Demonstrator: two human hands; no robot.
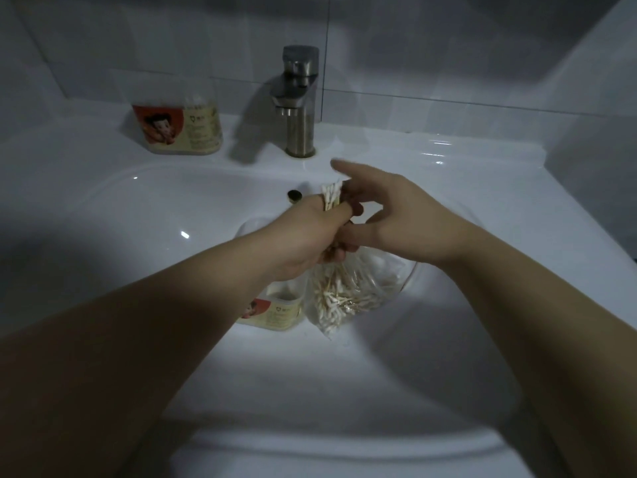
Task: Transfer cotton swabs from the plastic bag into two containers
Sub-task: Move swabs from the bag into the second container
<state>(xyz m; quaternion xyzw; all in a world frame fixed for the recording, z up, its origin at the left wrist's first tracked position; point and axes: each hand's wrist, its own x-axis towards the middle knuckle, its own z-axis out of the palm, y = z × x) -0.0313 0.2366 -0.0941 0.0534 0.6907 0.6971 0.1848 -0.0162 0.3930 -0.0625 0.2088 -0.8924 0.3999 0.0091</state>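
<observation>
At the centre of the frame the left hand (306,236) grips a bundle of cotton swabs (331,198), fingers curled round it, tips poking out above. The right hand (400,222) is beside it with fingers spread and the index straight. Its thumb seems to touch the left fingers, though the light is dim. Just below hangs the plastic bag (348,294), more swabs inside, over the sink (138,208). One container (275,313) stands in the basin beside it; the other container (179,127) sits at upper left, near the tap (300,98).

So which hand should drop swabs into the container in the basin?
Left. The left hand grips a swab bundle, and the container sits just below its wrist; the right hand is farther away.
</observation>
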